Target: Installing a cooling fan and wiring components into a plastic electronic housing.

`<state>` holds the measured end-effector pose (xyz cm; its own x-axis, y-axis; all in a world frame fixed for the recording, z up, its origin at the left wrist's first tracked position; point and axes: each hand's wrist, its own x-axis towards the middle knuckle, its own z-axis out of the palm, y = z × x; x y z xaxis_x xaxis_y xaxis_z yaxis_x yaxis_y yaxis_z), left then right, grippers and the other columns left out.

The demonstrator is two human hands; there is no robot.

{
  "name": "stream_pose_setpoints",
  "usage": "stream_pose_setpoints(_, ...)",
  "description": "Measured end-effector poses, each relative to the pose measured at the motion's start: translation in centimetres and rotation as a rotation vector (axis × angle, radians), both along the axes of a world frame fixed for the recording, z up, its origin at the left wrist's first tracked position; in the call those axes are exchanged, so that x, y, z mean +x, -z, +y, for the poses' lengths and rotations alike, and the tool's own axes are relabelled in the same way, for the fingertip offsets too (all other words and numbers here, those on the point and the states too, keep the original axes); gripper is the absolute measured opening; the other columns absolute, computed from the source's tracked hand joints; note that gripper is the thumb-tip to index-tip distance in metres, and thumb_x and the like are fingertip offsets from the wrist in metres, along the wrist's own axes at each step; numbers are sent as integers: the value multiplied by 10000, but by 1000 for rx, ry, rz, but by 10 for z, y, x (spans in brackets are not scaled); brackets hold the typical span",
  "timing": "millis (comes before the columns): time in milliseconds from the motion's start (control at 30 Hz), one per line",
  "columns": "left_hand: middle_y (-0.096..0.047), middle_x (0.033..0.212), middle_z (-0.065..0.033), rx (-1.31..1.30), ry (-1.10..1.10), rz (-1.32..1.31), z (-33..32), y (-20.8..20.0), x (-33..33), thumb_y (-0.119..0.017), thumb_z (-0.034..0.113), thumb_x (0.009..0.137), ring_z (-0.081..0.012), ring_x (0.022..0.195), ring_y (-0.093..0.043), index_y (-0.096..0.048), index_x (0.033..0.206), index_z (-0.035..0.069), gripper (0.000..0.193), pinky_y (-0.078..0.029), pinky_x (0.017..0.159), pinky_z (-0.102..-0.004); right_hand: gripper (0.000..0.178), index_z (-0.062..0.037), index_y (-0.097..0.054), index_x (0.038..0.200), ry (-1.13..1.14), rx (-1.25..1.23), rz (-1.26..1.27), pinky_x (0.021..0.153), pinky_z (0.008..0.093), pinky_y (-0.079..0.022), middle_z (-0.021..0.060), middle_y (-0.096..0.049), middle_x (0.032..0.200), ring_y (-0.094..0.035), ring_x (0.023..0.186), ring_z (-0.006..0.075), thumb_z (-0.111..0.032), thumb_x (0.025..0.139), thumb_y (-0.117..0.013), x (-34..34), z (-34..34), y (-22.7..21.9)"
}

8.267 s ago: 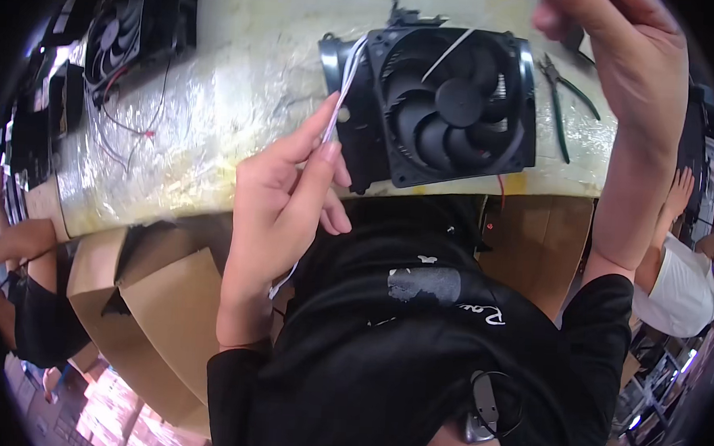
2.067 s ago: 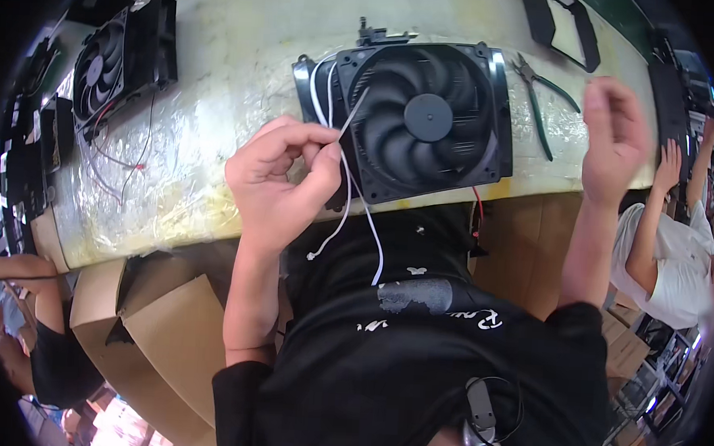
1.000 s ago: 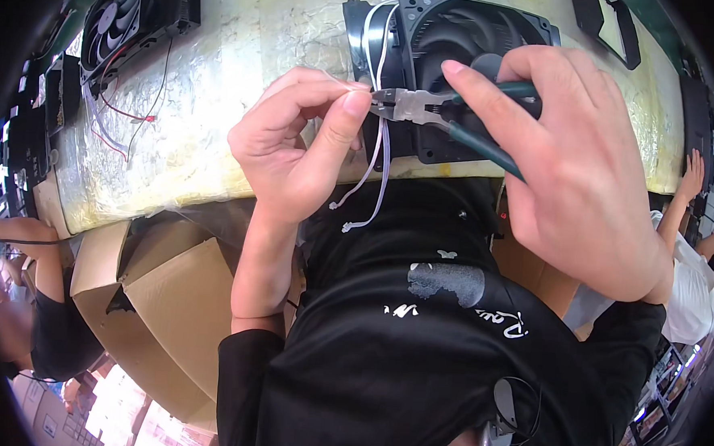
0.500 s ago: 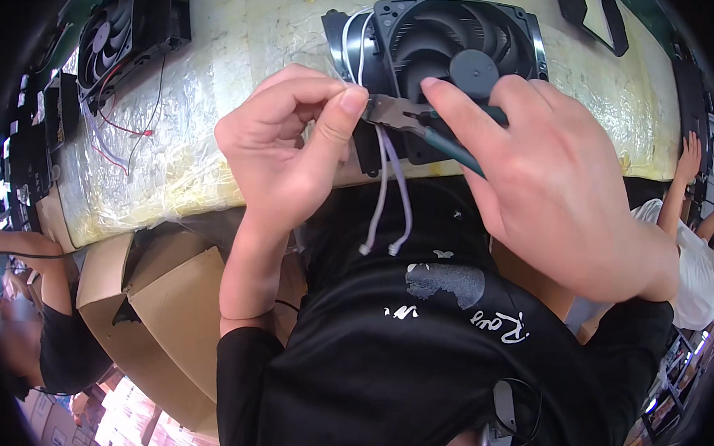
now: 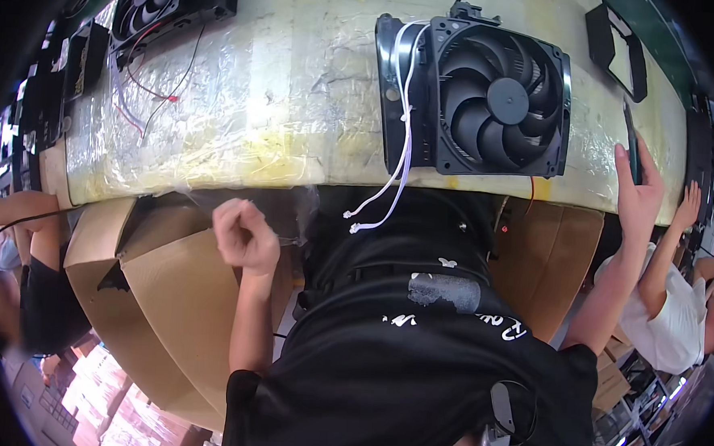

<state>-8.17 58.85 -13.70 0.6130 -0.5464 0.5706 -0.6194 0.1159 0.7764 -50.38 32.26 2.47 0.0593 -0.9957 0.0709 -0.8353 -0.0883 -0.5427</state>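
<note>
On the table ahead of me lies a black cooling fan mounted on a dark metal-edged unit. Two cables, one white and one lilac, are bound together at its left side, and their white plugs hang over the table's front edge. My right hand grips the pliers by their dark green handles, low over the table's right part. Away from the fan, my left hand hangs over the cardboard box with fingers curled into a pinch. Whatever it may hold is hidden.
Another black fan unit with loose thin wires sits at the far left. A black frame lies at the far right. Open cardboard boxes stand below the table edge. Other people work at both sides, one with a hand on the table's right.
Both hands have left the cables: the left went down and left, the right went far right with the pliers. The cables hang free, and the fan is fully exposed.
</note>
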Motion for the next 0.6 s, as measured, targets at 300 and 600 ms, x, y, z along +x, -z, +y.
stream_pose_setpoints(300,-555,1292,-241,1280,234,-74,24,147,42,-523,102,888,-408,1227,-500,-560,1260,14,384,-413,1032,-447,551,16,-565,1284,-361,-416,49,1079,394,-353,161,-576,1312,-515,1251,298,-211,810,-733,37,-1,14)
stream_pose_setpoints(600,-695,845,-158,1312,963,-1,-91,-194,18,-703,201,805,-273,727,-677,-690,824,3,200,-522,682,-360,494,-7,-525,1320,-1122,-471,176,1086,467,-362,239,-475,1400,-447,1325,364,-162,851,-511,158,32,-3)
